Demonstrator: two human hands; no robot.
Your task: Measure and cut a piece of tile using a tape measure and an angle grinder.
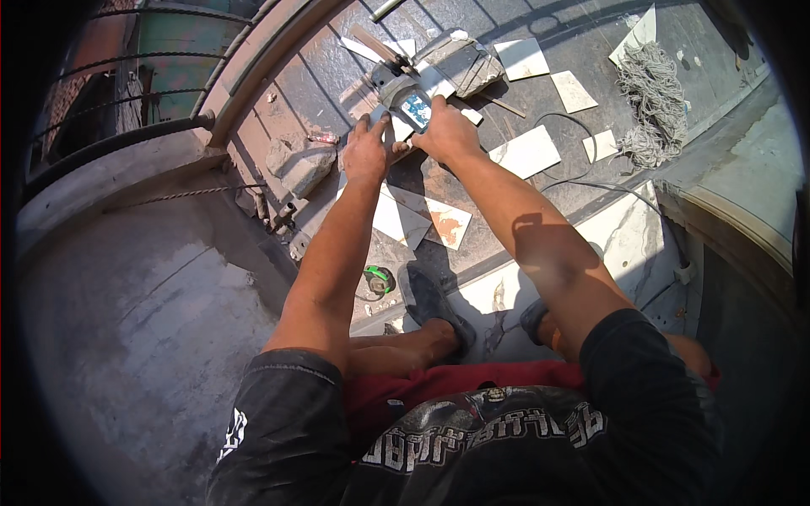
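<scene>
Grey metal cutting tool (411,88) with a blue-and-white patch on top. White tile pieces (526,152) scattered on dark, streaked brown-grey floor (337,76); one tile (447,223) white with an orange-brown blotch. Pale grey, frayed mop head (648,101). Green and black tape measure (379,277). Dull grey stone lump (299,164). Black sandal (434,304). Red shorts (447,384). Black shirt (472,455) with white and grey lettering pattern. Grey, mottled concrete slab (143,312). White marble strip (620,232) with dark veining.
</scene>
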